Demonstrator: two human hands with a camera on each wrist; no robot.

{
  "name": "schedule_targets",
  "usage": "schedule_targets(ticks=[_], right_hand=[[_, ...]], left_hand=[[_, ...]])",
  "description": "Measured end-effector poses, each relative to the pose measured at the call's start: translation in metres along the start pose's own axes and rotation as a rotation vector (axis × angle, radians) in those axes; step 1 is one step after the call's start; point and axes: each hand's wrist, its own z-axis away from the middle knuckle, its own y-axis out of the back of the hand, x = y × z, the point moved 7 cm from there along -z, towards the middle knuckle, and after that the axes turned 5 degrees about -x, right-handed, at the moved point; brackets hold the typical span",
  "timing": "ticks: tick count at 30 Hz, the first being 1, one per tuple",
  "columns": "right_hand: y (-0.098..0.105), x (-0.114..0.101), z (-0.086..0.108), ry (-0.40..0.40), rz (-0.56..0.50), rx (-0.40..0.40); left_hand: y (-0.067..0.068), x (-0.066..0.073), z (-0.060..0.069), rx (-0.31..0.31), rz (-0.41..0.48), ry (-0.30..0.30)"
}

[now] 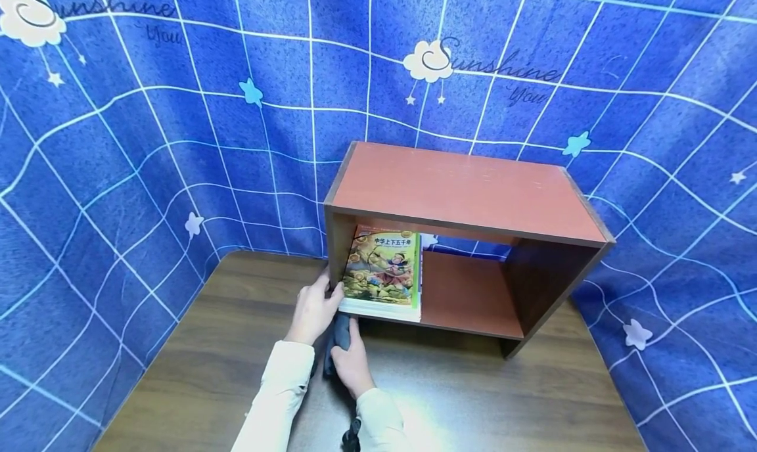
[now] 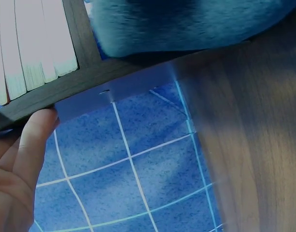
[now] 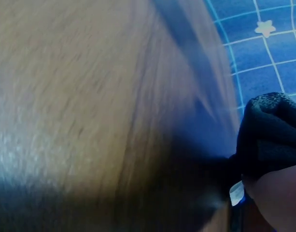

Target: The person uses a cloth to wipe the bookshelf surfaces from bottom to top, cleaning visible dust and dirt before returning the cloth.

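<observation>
A small brown-red wooden shelf [image 1: 467, 189] stands on the table, with a stack of books [image 1: 381, 271] at the left of its compartment. The top book has a yellow-green illustrated cover. At the shelf's lower left corner my left hand [image 1: 312, 311] grips the side panel, thumb at the front edge and fingers on the outside. Its fingers [image 2: 34, 137] touch the wood in the left wrist view. Just below, my right hand [image 1: 353, 363] grips a dark cloth [image 1: 341, 332], bunched with a white tag [image 3: 237, 193] in the right wrist view. Part of the cloth is hidden.
The wood-grain table [image 1: 473, 393] extends around the shelf. A blue curtain [image 1: 248, 143] with white lines, stars and clouds hangs behind and at both sides. A dark strap [image 1: 351, 437] hangs by the right sleeve.
</observation>
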Motion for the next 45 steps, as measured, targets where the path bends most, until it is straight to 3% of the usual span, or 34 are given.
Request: schedule_targets(ticks=[5, 11, 17, 25, 36, 45], right_hand=[[-0.003, 0.003, -0.002, 0.009, 0.024, -0.012], [-0.004, 0.006, -0.002, -0.024, -0.037, 0.044], [-0.003, -0.004, 0.002, 0.006, -0.085, 0.077], [-0.002, -0.008, 0.003, 0.003, -0.102, 0.058], [-0.001, 0.005, -0.008, -0.006, -0.011, 0.036], [0.001, -0.002, -0.007, -0.065, -0.143, 0.104]], left_hand=[[0.002, 0.001, 0.001, 0.018, -0.002, -0.014], [0.0, 0.0, 0.002, 0.014, -0.004, 0.0], [0.0, 0.0, 0.002, 0.007, -0.004, 0.009], [0.001, 0.001, 0.003, 0.015, -0.01, 0.008], [0.0, 0.001, 0.002, 0.012, -0.007, 0.005], [0.0, 0.001, 0.003, 0.012, -0.011, 0.014]])
